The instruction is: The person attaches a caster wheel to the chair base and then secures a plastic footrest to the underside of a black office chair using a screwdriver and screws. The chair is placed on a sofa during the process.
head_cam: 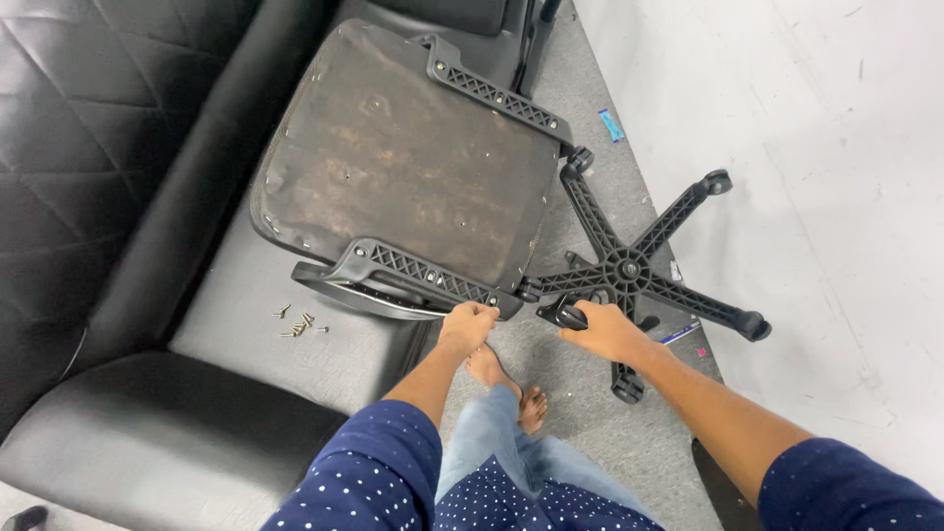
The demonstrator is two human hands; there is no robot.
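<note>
Screws [298, 323]: small loose pile on the sofa [177, 433], left of my hands.
Seat [403, 162]: upside down on the sofa; probably heavy, stiff.
Left hand [469, 325]: fist closed around the near armrest [418, 275] end.
Right hand [602, 331]: fingers wrapped around a leg of the star base [629, 267], on the floor at right; rigid plastic, likely light.

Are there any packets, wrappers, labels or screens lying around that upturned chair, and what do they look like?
Small wrapper: on the grey floor by the white wall, above the chair base; a narrow blue rectangle.
Flat strip: on the floor beside the right hand; thin, white and blue, too small to identify.
No screens or signs.
</note>
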